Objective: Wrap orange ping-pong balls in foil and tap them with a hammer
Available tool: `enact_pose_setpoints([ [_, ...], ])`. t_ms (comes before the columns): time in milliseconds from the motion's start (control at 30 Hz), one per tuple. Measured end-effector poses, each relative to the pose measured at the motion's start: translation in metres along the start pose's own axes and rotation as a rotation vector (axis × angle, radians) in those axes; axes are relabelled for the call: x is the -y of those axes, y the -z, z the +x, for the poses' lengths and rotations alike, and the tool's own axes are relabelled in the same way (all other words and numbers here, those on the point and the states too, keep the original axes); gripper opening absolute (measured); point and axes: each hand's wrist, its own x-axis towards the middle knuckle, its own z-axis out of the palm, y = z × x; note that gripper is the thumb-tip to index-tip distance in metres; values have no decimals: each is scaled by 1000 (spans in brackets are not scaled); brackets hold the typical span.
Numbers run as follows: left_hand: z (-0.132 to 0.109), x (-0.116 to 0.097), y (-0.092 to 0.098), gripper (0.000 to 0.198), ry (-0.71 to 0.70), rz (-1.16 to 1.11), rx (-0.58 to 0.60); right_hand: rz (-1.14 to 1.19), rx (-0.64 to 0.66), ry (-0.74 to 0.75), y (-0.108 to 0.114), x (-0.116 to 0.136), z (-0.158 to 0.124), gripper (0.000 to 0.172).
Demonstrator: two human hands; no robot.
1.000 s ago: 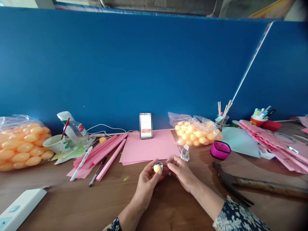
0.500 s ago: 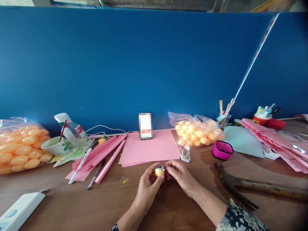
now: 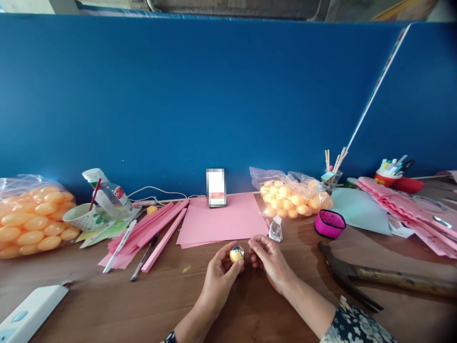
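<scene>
part of the ball (image 3: 236,254) is hidden by the left hand (image 3: 222,269), and some of that hand's fingers are lost behind it. whether the right hand (image 3: 271,261) pinches anything is too small to tell. the screen of the phone (image 3: 216,188) is blurred into blocks. the left edge cuts off the bag of orange balls (image 3: 34,221) and the white block (image 3: 35,305); the right edge cuts the hammer (image 3: 396,276) at its handle. the contents of the small packet (image 3: 275,230) cannot be made out.
</scene>
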Motion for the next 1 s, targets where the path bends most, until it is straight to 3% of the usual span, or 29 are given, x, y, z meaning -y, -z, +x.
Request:
enact_pose_setpoints([
  [200, 1, 1, 0, 50, -6, 0, 9, 27, -39, -48, 0, 1, 0, 30],
  [400, 1, 2, 1, 49, 1, -22, 18, 44, 27, -70, 1, 1, -1, 26],
  [633, 2, 1, 2, 55, 21, -44, -3, -91, 10, 72, 1, -4, -1, 19],
  [1000, 2, 3, 2, 48, 0, -108, -1, -137, 22, 80, -3, -2, -6, 16],
])
